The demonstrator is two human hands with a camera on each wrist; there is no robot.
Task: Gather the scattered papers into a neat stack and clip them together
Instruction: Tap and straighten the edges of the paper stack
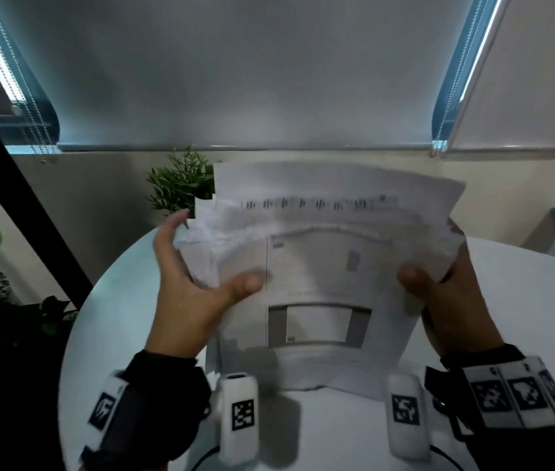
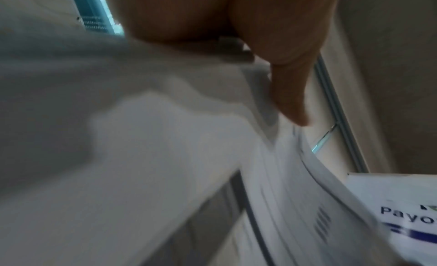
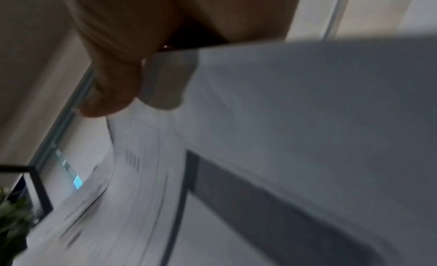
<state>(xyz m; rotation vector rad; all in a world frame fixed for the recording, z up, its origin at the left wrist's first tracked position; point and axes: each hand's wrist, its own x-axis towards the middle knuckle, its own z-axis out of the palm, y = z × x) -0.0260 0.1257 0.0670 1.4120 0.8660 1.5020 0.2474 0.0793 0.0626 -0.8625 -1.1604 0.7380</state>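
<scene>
Paper stack (image 1: 320,266) is flopping, uneven edges; both hands' grip, left hand (image 1: 187,294) & right hand (image 1: 446,300), clamping its sides above table (image 1: 507,300); prob slippery, hold mid-edges.

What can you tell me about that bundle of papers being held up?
The bundle of white printed paper sheets stands upright, its bottom edge on the round white table. The front sheet shows grey boxes and frames. The top edges are uneven and the left side is crumpled. The left hand and right hand hold its sides, thumbs in front.
</scene>
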